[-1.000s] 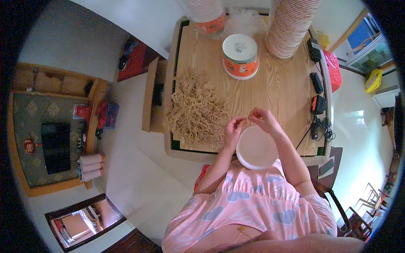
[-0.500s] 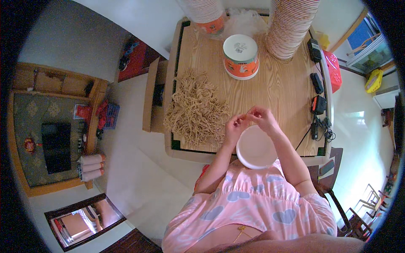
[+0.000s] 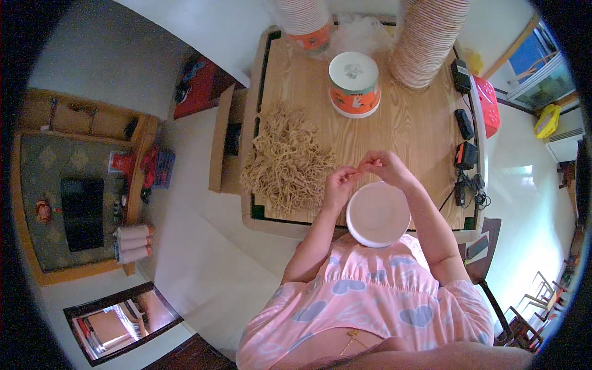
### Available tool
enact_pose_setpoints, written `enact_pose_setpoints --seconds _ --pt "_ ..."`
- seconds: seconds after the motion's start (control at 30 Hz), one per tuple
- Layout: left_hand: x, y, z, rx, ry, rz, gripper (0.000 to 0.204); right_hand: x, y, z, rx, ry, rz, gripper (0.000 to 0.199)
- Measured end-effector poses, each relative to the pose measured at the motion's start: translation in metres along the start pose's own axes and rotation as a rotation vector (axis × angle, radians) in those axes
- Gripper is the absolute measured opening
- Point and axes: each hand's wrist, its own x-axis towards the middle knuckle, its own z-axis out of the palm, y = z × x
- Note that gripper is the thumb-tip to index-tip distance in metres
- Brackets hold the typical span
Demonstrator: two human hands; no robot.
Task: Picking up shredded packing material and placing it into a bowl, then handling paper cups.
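My left hand (image 3: 337, 190) and my right hand (image 3: 388, 168) meet above the near part of the table, fingertips pinched close together. Whatever lies between the fingers is too small to make out. Just below them, between my forearms, a white round paper tub (image 3: 377, 216) stands mouth up at the table's near edge, against my lap. Its inside looks bare. A loose heap of tan twisted cords (image 3: 287, 161) lies left of my left hand. Farther back, an orange and green printed tub (image 3: 354, 86) rests upside down on the wooden table (image 3: 394, 132).
Tall stacks of nested paper tubs stand at the back right (image 3: 430, 43) and back left (image 3: 302, 24), with clear plastic film (image 3: 361, 34) between them. Black adapters and cables (image 3: 465, 154) line the right edge. An open cardboard box (image 3: 225, 142) is beyond the left edge.
Both hands have shifted slightly, and the right one sits a little higher. Their fingers stay pinched. The tub, cords and stacks keep their places.
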Motion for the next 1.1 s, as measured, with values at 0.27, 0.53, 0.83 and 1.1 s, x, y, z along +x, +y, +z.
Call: enact_pose_setpoints --seconds 0.27,0.53,0.83,1.1 --pt "0.000 0.011 -0.003 0.141 -0.019 0.104 0.008 0.003 0.009 0.015 -0.283 0.154 -0.177 0.015" --pt "-0.010 0.050 -0.022 0.695 -0.064 0.644 0.015 0.004 0.003 0.019 -0.310 0.150 -0.186 0.018" --pt "-0.008 0.058 -0.020 0.824 -0.030 0.815 0.011 0.008 0.018 0.022 -0.258 0.114 -0.149 0.018" --pt "0.007 0.034 -0.022 0.636 -0.025 0.649 0.022 0.005 0.010 0.020 -0.294 0.142 -0.062 0.018"
